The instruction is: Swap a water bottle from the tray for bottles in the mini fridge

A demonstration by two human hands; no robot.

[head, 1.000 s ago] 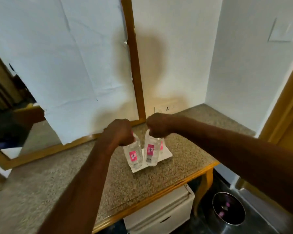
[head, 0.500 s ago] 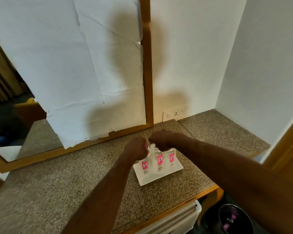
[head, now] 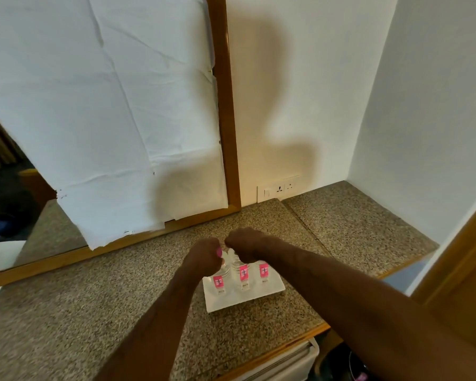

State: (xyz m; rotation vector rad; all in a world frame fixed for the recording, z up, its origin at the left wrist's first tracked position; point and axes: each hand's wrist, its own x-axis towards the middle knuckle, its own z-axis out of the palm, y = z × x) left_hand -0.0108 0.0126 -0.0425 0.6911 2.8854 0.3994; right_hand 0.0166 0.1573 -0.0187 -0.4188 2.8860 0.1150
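Observation:
Three clear water bottles with pink labels stand in a row on a white tray [head: 270,294] on the speckled counter. My left hand [head: 204,257] is closed around the top of the left bottle [head: 218,283], whose pink cap shows beside my fingers. My right hand [head: 243,243] grips the top of the middle bottle [head: 243,276]. The right bottle [head: 263,272] stands free behind my right wrist. The white mini fridge [head: 286,364] sits under the counter edge, door closed.
A wood-framed mirror [head: 226,105] covered with white paper leans on the wall behind the counter. A wall socket [head: 279,187] sits by the frame. A dark waste bin [head: 355,367] stands on the floor at lower right. A wooden door frame [head: 465,257] rises at the right.
Both bottles, held tilted and raised a second ago, have come down to stand upright on the tray beside the third. The camera view has lifted and pulled back.

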